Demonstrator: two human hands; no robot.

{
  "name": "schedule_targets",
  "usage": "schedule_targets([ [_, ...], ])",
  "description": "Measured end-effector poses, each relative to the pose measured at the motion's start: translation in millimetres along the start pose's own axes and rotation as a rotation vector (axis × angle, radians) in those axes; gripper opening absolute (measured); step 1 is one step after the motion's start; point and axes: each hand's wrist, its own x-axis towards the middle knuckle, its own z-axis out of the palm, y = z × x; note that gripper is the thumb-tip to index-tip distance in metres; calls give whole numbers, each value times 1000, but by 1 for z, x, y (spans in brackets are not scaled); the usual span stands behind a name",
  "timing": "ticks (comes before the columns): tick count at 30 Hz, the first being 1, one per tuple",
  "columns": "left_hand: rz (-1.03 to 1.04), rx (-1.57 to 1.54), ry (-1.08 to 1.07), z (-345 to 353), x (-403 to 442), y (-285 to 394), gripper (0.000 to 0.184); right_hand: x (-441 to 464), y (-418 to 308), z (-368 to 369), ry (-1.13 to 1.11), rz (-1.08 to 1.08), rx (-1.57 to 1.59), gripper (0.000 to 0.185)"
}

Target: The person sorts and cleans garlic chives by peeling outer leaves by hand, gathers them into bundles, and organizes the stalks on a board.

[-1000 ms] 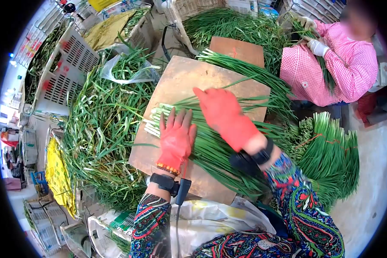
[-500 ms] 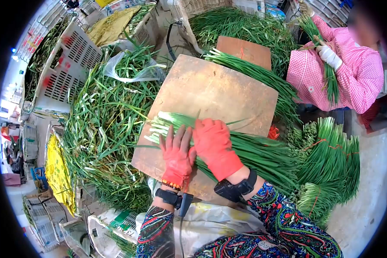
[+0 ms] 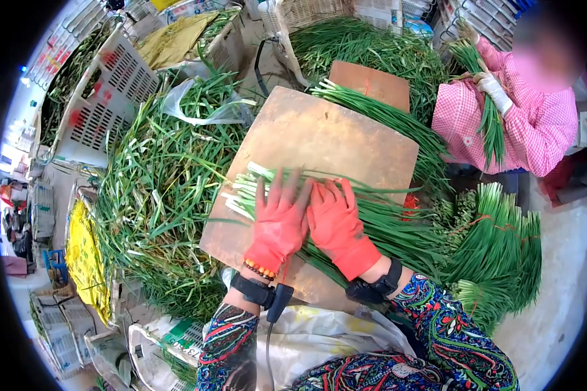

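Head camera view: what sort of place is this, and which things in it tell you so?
Probably a place where vegetables are sorted and bundled: loose green stalks lie on a board, tied bundles sit to the right, and plastic crates stand around.

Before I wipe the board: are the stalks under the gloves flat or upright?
Flat: the stalks lie across the board, beneath left hand and right hand.

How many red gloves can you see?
2: one on the left hand, one on the right hand, both on the green stalks over the board. Others could be hidden.
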Motion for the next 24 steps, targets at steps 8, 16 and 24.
schedule_targets([
  [8,-97,-107,-57,17,10,-2,35,0,30,-17,-26,-140,362,39],
  [16,-130,-93,-49,18,12,1,26,61,93,-9,133,120,176,22],
  [24,-131,-48,-60,16,6,2,37,42,114,-12,-544,4,328,40],
])
